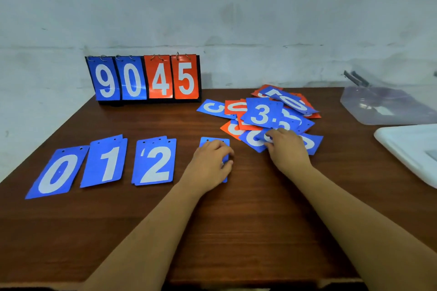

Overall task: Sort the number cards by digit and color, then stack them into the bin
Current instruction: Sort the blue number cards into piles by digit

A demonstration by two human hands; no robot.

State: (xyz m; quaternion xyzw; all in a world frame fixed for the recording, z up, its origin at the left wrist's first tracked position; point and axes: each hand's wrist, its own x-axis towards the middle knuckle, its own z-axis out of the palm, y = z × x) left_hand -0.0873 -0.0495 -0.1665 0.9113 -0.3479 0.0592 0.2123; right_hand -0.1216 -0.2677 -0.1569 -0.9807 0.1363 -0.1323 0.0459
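On the dark brown wooden table (236,231) a near row of sorted piles runs left to right: blue card with a white 0 (58,172), blue cards with a white 1 (105,160), blue cards with a white 2 (155,163). A fourth, plain-looking blue card (214,141) lies under the left hand (210,163), its digit hidden. That hand's grip is closed over this card, with the fingers curled round its right edge. Just to the right and a little farther off lies the loose heap of blue and orange number cards (290,101). The right hand (288,149) rests on its near edge, fingers bent down onto a blue card with a white rounded digit (253,140). Whether this grip pinches that card or only presses on it cannot be told. The move probably turns on the blue card with a white 3 (261,113), which lies on top of the heap, just beyond the right hand and slightly to its left. Its long axis runs away from the person, much as the row cards lie. The right hand is clearly nearer to it, while the place it likely belongs sits to the left, under the left hand. So a short reach forward and a carry leftward should do. The translucent plastic bin (378,111) stands well apart at the far right, with no card visible in it.
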